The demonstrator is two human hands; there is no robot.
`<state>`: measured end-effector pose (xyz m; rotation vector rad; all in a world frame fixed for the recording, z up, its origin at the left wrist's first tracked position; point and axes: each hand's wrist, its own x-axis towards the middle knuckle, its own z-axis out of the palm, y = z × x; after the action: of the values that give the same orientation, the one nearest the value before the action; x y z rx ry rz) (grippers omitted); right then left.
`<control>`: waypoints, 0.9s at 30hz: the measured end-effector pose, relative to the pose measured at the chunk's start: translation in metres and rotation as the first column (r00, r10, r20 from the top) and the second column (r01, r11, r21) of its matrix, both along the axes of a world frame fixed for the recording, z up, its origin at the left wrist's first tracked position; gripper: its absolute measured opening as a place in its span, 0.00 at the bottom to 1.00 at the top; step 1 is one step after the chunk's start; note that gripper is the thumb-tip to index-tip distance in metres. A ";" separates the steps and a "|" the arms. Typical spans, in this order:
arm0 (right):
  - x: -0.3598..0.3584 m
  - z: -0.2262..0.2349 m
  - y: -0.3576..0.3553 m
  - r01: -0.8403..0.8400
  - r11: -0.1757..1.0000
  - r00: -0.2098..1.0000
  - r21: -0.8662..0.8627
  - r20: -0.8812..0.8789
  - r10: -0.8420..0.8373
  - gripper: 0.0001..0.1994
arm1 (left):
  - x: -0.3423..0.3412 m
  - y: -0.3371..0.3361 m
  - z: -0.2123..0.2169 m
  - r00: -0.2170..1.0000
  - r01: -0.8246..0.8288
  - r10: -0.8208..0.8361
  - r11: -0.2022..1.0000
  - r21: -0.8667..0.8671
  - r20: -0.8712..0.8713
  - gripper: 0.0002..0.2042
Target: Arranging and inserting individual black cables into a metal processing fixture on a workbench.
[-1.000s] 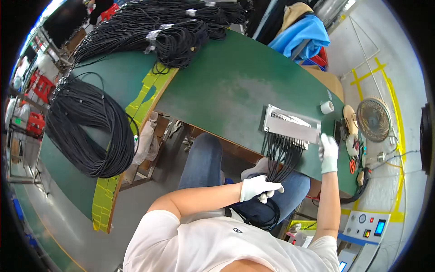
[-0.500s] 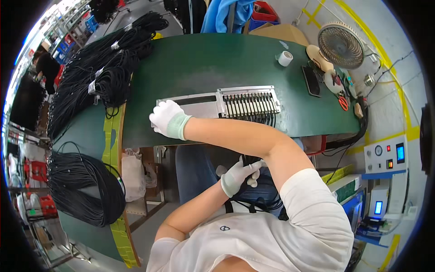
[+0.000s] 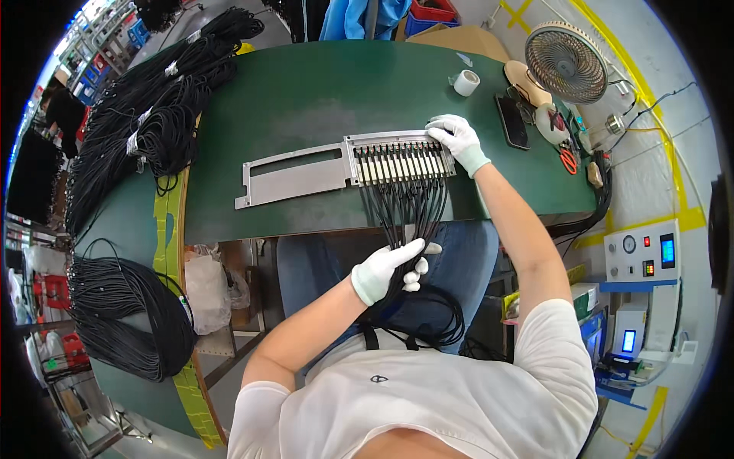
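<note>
A flat silver metal fixture [image 3: 300, 182] lies on the green table, with a long cutout in its left part. Its right part is a frame holding a row of cable ends with pale connectors [image 3: 401, 164]. From these, black cables [image 3: 409, 206] run down over the table's near edge. My left hand [image 3: 390, 269], in a white glove, is closed around the cable bundle below that edge. Loops of cable hang in my lap. At the fixture's far right corner, my gloved right hand [image 3: 459, 143] grips the frame's edge with bent fingers; its fingertips are partly hidden.
Black cable bundles [image 3: 145, 115] are heaped at the left, and a coiled bundle [image 3: 130, 317] lies nearer. A white tape roll [image 3: 466, 83], a phone [image 3: 512, 122], orange-handled scissors [image 3: 568, 159] and a fan [image 3: 566, 63] stand or lie at the right.
My right hand has gone from the fixture's left end to its far right corner, uncrossing my arm. My left hand, still around the cables, is slightly higher; the cables now show stretched toward me.
</note>
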<state>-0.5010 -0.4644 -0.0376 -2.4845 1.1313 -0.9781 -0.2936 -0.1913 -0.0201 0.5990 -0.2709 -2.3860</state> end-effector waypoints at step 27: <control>0.008 -0.001 0.004 0.007 0.998 0.998 0.055 0.061 -0.011 0.10 | -0.012 0.007 0.020 0.946 0.300 -0.272 0.942 -0.150 0.178 0.15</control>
<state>-0.4931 -0.4603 -0.0382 -2.3915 1.1361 -1.0047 -0.3051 -0.1842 0.0000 0.7032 -0.6715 -2.5585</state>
